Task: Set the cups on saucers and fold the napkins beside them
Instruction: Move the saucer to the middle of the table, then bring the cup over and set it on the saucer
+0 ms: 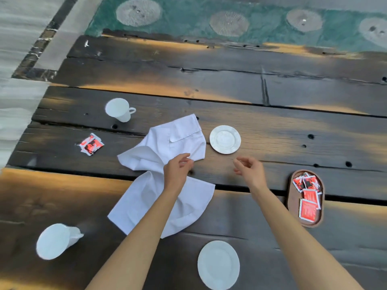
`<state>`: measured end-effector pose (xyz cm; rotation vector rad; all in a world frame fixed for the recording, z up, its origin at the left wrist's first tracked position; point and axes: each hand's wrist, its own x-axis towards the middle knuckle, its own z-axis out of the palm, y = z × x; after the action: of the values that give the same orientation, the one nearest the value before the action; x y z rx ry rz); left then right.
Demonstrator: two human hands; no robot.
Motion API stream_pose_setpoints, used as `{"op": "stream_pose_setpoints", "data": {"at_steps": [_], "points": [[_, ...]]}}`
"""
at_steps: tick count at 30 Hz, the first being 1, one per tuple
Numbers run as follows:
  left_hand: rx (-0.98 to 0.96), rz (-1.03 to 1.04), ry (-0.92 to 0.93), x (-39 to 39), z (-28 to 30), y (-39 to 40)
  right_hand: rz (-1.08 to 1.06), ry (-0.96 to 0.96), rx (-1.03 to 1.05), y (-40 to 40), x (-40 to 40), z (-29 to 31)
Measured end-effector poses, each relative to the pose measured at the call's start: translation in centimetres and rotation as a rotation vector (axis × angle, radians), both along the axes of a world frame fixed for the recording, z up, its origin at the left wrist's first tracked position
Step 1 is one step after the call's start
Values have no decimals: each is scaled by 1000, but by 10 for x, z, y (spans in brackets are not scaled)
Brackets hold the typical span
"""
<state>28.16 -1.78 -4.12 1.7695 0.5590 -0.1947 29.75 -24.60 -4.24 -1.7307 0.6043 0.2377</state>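
- Two white napkins lie rumpled mid-table: the far napkin (178,141) just left of the far saucer (225,139), the near napkin (155,206) partly under the left forearm.
- The left hand (178,170) pinches the far napkin's near edge between thumb and fingertips; the right hand (249,167) hovers loosely curled and empty, apart from the cloth.
- The cloth looks thin, limp and light, so I'd guess it is best taken by two corners and pulled flat before creasing.
- Both cups sit off their saucers: the far cup (119,109) upright, the near cup (55,240) at the left edge, well apart from the near saucer (218,264).
- Being china by the look, they seem hard, smooth and breakable; the handle or body is the place to grasp.
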Motion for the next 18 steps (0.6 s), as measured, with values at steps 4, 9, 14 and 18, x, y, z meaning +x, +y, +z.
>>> {"op": "stream_pose_setpoints", "data": {"at_steps": [4,9,14,18], "points": [[-68,3,-15,-45,24,26,54,8,63,35,-44,24],[8,-1,-20,-112,43,65,220,20,87,92,-100,41],[71,109,4,-187,42,123,390,70,92,162,-146,42],[210,159,-34,-237,34,189,555,91,76,218,-171,35]]}}
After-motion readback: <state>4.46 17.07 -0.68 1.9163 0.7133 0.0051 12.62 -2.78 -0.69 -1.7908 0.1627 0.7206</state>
